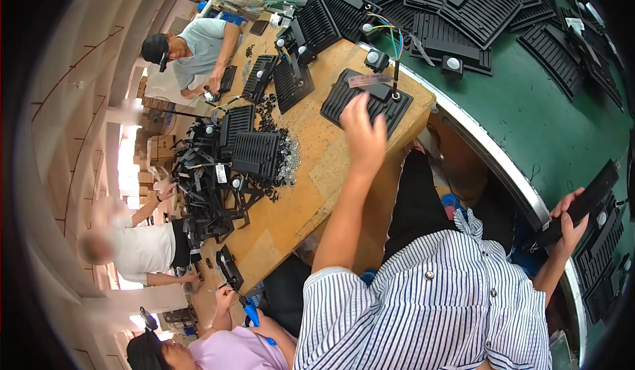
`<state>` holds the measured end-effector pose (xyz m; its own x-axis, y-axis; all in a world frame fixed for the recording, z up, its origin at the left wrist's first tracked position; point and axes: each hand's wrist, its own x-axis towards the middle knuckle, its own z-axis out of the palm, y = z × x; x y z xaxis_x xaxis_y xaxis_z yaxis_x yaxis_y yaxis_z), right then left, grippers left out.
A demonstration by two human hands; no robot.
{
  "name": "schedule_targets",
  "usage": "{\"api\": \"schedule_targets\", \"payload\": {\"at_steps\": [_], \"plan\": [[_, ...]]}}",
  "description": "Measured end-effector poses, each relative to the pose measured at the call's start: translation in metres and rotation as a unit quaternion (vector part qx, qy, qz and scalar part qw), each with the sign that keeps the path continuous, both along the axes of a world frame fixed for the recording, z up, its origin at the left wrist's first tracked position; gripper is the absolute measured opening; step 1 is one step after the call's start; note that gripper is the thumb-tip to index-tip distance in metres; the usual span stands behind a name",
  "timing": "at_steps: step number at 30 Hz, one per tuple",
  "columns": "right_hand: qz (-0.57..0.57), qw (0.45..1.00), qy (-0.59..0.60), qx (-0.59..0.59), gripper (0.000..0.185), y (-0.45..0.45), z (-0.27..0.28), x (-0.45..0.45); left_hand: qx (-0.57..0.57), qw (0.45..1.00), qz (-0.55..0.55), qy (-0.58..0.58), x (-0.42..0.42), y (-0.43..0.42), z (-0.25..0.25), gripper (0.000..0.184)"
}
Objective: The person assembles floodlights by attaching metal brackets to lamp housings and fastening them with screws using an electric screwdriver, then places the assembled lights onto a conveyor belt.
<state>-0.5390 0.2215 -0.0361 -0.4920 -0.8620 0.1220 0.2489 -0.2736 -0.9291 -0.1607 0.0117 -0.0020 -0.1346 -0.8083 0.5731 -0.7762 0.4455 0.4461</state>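
My left hand [364, 135] reaches over a black finned floodlight housing [337, 103] on the wooden table, fingers stretched out and apart. Its fingertips are near the raised box with a printed label [368, 80]; I cannot tell whether they touch. A small black sensor with a white dome [377, 59] lies beside this housing, with coloured wires rising near it. My right hand [569, 228] is closed around a dark flat floodlight housing [585, 201], seen nearly edge-on and tilted, above the green conveyor's near side.
Many finned housings [476, 12] lie piled on the green belt [503, 105], which has a metal edge [489, 145]. The wooden table [317, 165] carries black brackets [205, 198], screws [288, 161] and more housings. Several co-workers sit or stand along its far side and left.
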Motion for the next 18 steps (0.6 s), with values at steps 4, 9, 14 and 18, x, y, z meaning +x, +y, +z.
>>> {"api": "schedule_targets", "payload": {"at_steps": [4,9,14,18], "plan": [[0.002,0.999,-0.007,0.051,0.052,-0.004,-0.01,-0.003,0.073,0.97,0.23,0.02,0.092,0.073,0.0,0.017],[0.002,0.995,-0.014,0.103,0.046,-0.006,-0.017,-0.006,0.02,0.813,0.578,-0.059,0.226,0.137,-0.006,0.024],[-0.001,0.991,0.007,0.132,0.048,-0.006,-0.008,0.003,0.087,0.808,0.573,-0.104,0.291,0.118,-0.022,0.034],[-0.014,0.99,0.018,0.142,0.048,-0.011,0.003,0.007,0.097,0.774,0.606,-0.156,0.32,0.093,-0.038,0.034]]}}
